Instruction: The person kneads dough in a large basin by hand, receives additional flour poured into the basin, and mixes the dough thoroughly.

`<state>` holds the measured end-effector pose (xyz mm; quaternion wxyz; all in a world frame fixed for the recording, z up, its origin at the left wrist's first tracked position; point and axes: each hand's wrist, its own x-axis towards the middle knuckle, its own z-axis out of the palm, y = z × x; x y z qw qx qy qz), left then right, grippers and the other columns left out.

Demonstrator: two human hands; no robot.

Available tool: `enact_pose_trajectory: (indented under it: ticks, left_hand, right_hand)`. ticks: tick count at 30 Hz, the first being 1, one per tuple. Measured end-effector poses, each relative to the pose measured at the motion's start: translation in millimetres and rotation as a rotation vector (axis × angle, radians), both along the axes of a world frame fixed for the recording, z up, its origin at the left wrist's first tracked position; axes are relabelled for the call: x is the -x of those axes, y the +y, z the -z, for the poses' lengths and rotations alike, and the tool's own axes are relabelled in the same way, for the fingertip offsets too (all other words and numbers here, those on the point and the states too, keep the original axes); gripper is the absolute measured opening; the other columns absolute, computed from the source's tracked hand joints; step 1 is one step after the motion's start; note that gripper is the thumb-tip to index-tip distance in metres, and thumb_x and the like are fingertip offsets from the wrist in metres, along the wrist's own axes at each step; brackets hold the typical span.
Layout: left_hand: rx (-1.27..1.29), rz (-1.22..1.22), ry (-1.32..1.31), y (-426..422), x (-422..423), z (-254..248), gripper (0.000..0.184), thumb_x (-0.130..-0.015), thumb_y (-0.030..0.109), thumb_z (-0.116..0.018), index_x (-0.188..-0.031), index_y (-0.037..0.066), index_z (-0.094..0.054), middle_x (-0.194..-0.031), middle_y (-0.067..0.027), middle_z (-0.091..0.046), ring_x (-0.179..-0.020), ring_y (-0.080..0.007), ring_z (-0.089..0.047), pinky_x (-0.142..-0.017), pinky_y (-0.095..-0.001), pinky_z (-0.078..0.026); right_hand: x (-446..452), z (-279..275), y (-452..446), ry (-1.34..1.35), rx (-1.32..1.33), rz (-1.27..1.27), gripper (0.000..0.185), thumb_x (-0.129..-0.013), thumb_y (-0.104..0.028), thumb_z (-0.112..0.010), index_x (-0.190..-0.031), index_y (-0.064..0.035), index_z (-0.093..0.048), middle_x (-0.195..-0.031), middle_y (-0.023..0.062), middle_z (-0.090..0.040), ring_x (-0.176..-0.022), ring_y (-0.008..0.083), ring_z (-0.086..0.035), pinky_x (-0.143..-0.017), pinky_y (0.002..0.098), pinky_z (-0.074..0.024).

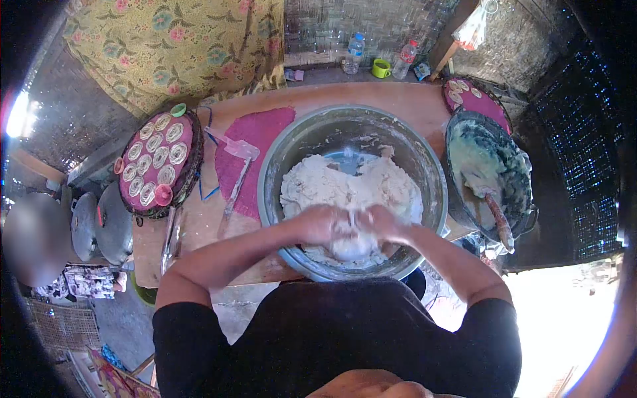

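A large grey basin (pixel 268 174) holds a heap of crumbly white dough (pixel 318 182). Both of my hands are in the near half of the basin, smeared by motion. My left hand (pixel 324 224) has its fingers curled on the dough. Close beside it, my right hand (pixel 383 224) also closes on the dough, and a pale lump shows between the two. Single fingertips are too blurred to make out. At the basin's far side, part of its bluish bottom shows past the dough.
Left of the basin lie a pink cloth (pixel 265 132), a clear plastic spatula-like tool (pixel 240 149) and a round pink-topped tray (pixel 142 189) of coiled pieces. A dark pan (pixel 458 152) with pale paste and a wooden-handled tool stands right. Bottles (pixel 353 54) line the back. Another person (pixel 86 282) is at left.
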<state>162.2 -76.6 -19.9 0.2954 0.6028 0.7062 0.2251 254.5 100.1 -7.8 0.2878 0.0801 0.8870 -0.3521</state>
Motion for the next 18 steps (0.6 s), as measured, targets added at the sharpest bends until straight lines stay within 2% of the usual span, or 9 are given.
enact_pose_trajectory:
  ticks: [1, 4, 6, 7, 10, 11, 12, 15, 18]
  left_hand:
    - [0.001, -0.002, -0.004, -7, -12, 1, 0.053, -0.082, 0.043, -0.048, -0.118, 0.004, -0.046, -0.097, -0.0191, -0.058, -0.093, -0.0304, -0.056, -0.080, -0.0426, -0.042]
    - [0.040, -0.053, 0.113, -20, -27, 0, 0.065, -0.078, 0.041, -0.053, -0.125, 0.001, -0.033, -0.108, -0.0246, -0.051, -0.103, -0.0354, -0.050, -0.090, -0.0445, -0.035]
    - [0.077, 0.090, 0.436, -26, -22, -1, 0.070, -0.078, 0.048, -0.048, -0.126, 0.000, -0.032, -0.130, -0.0254, -0.030, -0.115, -0.0385, -0.038, -0.101, -0.0459, -0.022]
    - [-0.049, 0.003, 0.325, -27, -17, 28, 0.084, -0.069, 0.050, -0.058, -0.129, 0.000, -0.027, -0.138, -0.0243, -0.014, -0.125, -0.0372, -0.024, -0.101, -0.0561, -0.007]
    - [0.052, -0.009, 0.312, 0, -7, 27, 0.093, -0.063, 0.047, -0.063, -0.128, -0.006, -0.025, -0.124, -0.0249, -0.035, -0.120, -0.0354, -0.033, -0.097, -0.0620, -0.001]
    - [0.098, -0.027, 0.318, 14, -4, 27, 0.096, -0.060, 0.047, -0.065, -0.128, -0.006, -0.024, -0.122, -0.0249, -0.039, -0.120, -0.0349, -0.034, -0.094, -0.0647, 0.001]
    - [0.144, -0.044, 0.325, 28, -1, 28, 0.098, -0.058, 0.047, -0.066, -0.129, -0.006, -0.023, -0.121, -0.0249, -0.043, -0.120, -0.0344, -0.034, -0.092, -0.0675, 0.003]
    - [-0.026, -0.192, 0.548, 69, 20, 47, 0.088, -0.063, 0.047, -0.061, -0.132, 0.004, -0.026, -0.128, -0.0217, -0.037, -0.123, -0.0351, -0.030, -0.087, -0.0724, 0.005]
    - [0.198, -0.199, 0.406, 100, 59, 68, 0.080, -0.068, 0.044, -0.058, -0.133, 0.012, -0.025, -0.135, -0.0165, -0.029, -0.126, -0.0360, -0.022, -0.094, -0.0677, -0.003]
  right_hand:
    - [-18, 27, 2, 0.117, -0.135, -0.123, 0.064, -0.076, -0.051, -0.053, -0.110, 0.0024, -0.046, -0.085, 0.0240, -0.058, -0.087, 0.0338, -0.056, -0.077, 0.0445, -0.0430]
    - [-40, -46, -16, -0.069, -0.224, -0.250, 0.068, -0.072, -0.049, -0.059, -0.114, 0.0026, -0.044, -0.088, 0.0227, -0.059, -0.092, 0.0336, -0.055, -0.086, 0.0407, -0.0407]
    - [-45, -70, -7, 0.099, -0.185, -0.319, 0.073, -0.070, -0.048, -0.062, -0.117, 0.0035, -0.042, -0.096, 0.0242, -0.057, -0.099, 0.0332, -0.053, -0.090, 0.0390, -0.0391]
    - [-51, -64, -1, 0.289, -0.265, -0.230, 0.062, -0.067, -0.048, -0.063, -0.109, -0.0029, -0.052, -0.096, 0.0221, -0.058, -0.095, 0.0318, -0.056, -0.085, 0.0396, -0.0418]
    - [-30, -50, 12, -0.100, -0.349, -0.286, 0.061, -0.066, -0.047, -0.063, -0.109, -0.0038, -0.052, -0.100, 0.0219, -0.057, -0.097, 0.0304, -0.055, -0.088, 0.0376, -0.0408]
    - [-37, -6, 26, 0.358, -0.406, -0.284, 0.057, -0.064, -0.043, -0.065, -0.106, -0.0051, -0.055, -0.101, 0.0202, -0.057, -0.099, 0.0301, -0.054, -0.089, 0.0362, -0.0402]
    - [-28, 22, 34, 0.355, -0.404, -0.279, 0.057, -0.064, -0.043, -0.065, -0.106, -0.0051, -0.055, -0.101, 0.0202, -0.057, -0.099, 0.0301, -0.054, -0.089, 0.0362, -0.0402]
    - [4, 51, 52, 0.281, -0.740, -0.374, 0.052, -0.064, -0.040, -0.065, -0.108, -0.0152, -0.057, -0.105, 0.0135, -0.058, -0.104, 0.0275, -0.051, -0.091, 0.0374, -0.0383]
    - [47, 53, 67, 0.020, -0.470, -0.277, 0.044, -0.064, -0.035, -0.063, -0.101, -0.0121, -0.061, -0.098, 0.0141, -0.061, -0.094, 0.0282, -0.057, -0.085, 0.0392, -0.0428]
